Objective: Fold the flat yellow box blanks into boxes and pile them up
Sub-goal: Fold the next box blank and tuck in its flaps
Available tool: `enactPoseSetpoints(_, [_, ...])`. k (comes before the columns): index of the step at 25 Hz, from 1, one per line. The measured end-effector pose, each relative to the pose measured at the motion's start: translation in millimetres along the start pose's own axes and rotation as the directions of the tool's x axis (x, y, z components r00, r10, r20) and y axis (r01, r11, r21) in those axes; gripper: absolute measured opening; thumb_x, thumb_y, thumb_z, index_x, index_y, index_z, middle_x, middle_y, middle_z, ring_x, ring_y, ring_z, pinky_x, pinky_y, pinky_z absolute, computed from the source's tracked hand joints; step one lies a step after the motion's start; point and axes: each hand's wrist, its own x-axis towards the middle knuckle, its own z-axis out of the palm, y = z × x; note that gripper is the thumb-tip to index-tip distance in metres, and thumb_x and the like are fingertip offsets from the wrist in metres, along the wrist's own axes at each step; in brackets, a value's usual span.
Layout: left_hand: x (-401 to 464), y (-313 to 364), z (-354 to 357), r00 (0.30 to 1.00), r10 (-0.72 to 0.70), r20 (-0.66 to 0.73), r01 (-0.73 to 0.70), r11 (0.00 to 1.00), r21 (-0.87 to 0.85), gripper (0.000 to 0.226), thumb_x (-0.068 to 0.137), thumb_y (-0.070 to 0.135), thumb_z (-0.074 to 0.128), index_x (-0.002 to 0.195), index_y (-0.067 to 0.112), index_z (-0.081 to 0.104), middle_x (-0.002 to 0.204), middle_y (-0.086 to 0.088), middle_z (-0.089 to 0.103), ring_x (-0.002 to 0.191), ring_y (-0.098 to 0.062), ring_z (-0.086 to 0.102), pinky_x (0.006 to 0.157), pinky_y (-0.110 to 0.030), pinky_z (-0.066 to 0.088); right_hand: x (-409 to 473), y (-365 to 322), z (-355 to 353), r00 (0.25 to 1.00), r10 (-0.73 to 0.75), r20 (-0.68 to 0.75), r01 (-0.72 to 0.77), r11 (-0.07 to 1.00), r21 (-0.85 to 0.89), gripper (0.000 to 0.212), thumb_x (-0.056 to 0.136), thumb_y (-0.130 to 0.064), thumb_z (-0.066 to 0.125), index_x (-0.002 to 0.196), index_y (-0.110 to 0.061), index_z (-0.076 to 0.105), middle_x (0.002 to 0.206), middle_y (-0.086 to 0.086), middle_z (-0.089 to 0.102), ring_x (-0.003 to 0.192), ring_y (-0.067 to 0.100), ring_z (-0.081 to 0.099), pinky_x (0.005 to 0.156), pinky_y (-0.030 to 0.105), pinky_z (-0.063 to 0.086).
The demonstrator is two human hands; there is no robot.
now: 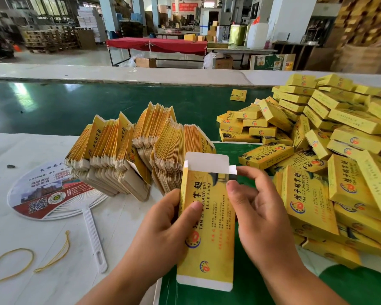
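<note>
While a green belt (75, 106) runs across the middle of the view, a white table (20, 227) lies on its near side. At the right a heap of folded yellow boxes (339, 150) spreads over belt and table, and one box (238, 95) sits apart behind it. Left of the heap, bundles of flat blanks (141, 150) stand on edge, fanned out. Nearer, a printed fan (51, 192) lies flat on the table, with two rubber bands (11, 264) beside its handle. Both hands hold one blank (209, 227) upright over the table edge, its white end flaps open. Left hand (163, 230) grips its left edge, thumb on the face. Right hand (257, 212) pinches the right edge near the small top flap.
</note>
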Motion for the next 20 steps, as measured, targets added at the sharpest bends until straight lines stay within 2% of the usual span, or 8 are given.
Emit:
enactPoseSetpoints(3, [-1, 1, -3, 1.0, -0.006, 0.024, 0.009, 0.993, -0.115, 0.022, 0.082, 0.041, 0.058, 0.094, 0.029, 0.071, 0.097, -0.009, 0.077, 0.084, -0.026, 0.075, 0.065, -0.028, 0.059, -1, 1, -3, 0.995, -0.094, 0.028, 0.095, 0.995, -0.024, 0.034, 0.086, -0.042, 0.059, 0.121, -0.04, 0.057, 0.084, 0.012, 0.07, 0.078, 0.028, 0.069, 0.064, 0.044, 0.06])
enactPoseSetpoints(4, [-2, 1, -4, 0.999, -0.002, 0.036, 0.007, 0.99, -0.142, 0.021, 0.082, 0.041, 0.058, 0.095, 0.032, 0.072, 0.097, -0.008, 0.077, 0.084, -0.024, 0.075, 0.065, -0.027, 0.059, 0, 1, -5, 0.993, -0.116, 0.035, 0.118, 0.993, -0.033, 0.034, 0.086, -0.042, 0.06, 0.12, -0.04, 0.059, 0.081, 0.01, 0.068, 0.075, 0.025, 0.068, 0.062, 0.04, 0.059])
enactPoseSetpoints(8, [-6, 3, -3, 0.998, 0.013, 0.067, -0.002, 0.987, -0.158, 0.02, 0.081, 0.045, 0.058, 0.094, 0.042, 0.072, 0.093, -0.004, 0.078, 0.076, -0.021, 0.075, 0.06, -0.026, 0.059, 4, 0, -7, 0.988, -0.146, 0.051, 0.148, 0.989, -0.024, 0.012, 0.088, -0.034, 0.063, 0.097, -0.027, 0.065, 0.068, 0.009, 0.06, 0.06, 0.011, 0.06, 0.051, 0.025, 0.052])
enactPoseSetpoints(10, [-6, 4, -3, 0.997, 0.031, 0.071, -0.02, 0.988, -0.152, 0.014, 0.084, 0.044, 0.064, 0.094, 0.039, 0.071, 0.092, -0.008, 0.077, 0.073, -0.022, 0.075, 0.059, -0.027, 0.059, 5, 2, -8, 0.984, -0.16, 0.071, 0.16, 0.987, 0.012, 0.011, 0.091, -0.025, 0.061, 0.084, -0.016, 0.06, 0.058, -0.002, 0.055, 0.053, -0.001, 0.052, 0.048, 0.015, 0.044])
enactPoseSetpoints(12, [-6, 5, -3, 0.995, 0.081, 0.06, -0.071, 0.987, -0.146, 0.022, 0.084, 0.042, 0.063, 0.103, 0.032, 0.064, 0.094, -0.014, 0.075, 0.074, -0.029, 0.074, 0.057, -0.032, 0.059, 5, 5, -7, 0.979, -0.171, 0.108, 0.171, 0.985, 0.006, 0.023, 0.094, -0.022, 0.06, 0.076, -0.008, 0.054, 0.054, -0.013, 0.051, 0.048, -0.004, 0.048, 0.047, 0.009, 0.04])
enactPoseSetpoints(16, [-6, 10, -6, 0.986, 0.166, -0.004, -0.166, 0.979, -0.115, 0.04, 0.081, 0.03, 0.068, 0.118, 0.038, 0.053, 0.099, -0.019, 0.07, 0.076, -0.049, 0.069, 0.056, -0.064, 0.054, 5, 5, -7, 0.976, -0.149, 0.158, 0.142, 0.989, 0.052, 0.03, 0.092, -0.031, 0.058, 0.069, -0.011, 0.053, 0.052, -0.008, 0.053, 0.047, 0.0, 0.051, 0.046, 0.013, 0.042])
enactPoseSetpoints(17, [-5, 10, -6, 0.986, 0.168, -0.007, -0.167, 0.979, -0.12, 0.041, 0.08, 0.028, 0.07, 0.117, 0.036, 0.055, 0.099, -0.022, 0.069, 0.077, -0.049, 0.07, 0.057, -0.064, 0.055, 5, 5, -7, 0.977, -0.138, 0.161, 0.128, 0.989, 0.07, 0.031, 0.091, -0.031, 0.058, 0.069, -0.011, 0.052, 0.052, -0.009, 0.053, 0.046, 0.0, 0.051, 0.046, 0.013, 0.042])
enactPoseSetpoints(20, [-3, 11, -9, 0.987, 0.159, 0.009, -0.155, 0.974, -0.164, 0.04, 0.075, 0.021, 0.074, 0.111, 0.031, 0.059, 0.101, -0.028, 0.065, 0.08, -0.047, 0.071, 0.06, -0.054, 0.06, 6, 5, -9, 0.978, -0.115, 0.172, 0.1, 0.991, 0.09, 0.032, 0.091, -0.031, 0.058, 0.068, -0.01, 0.051, 0.05, -0.008, 0.051, 0.045, 0.0, 0.05, 0.045, 0.013, 0.042])
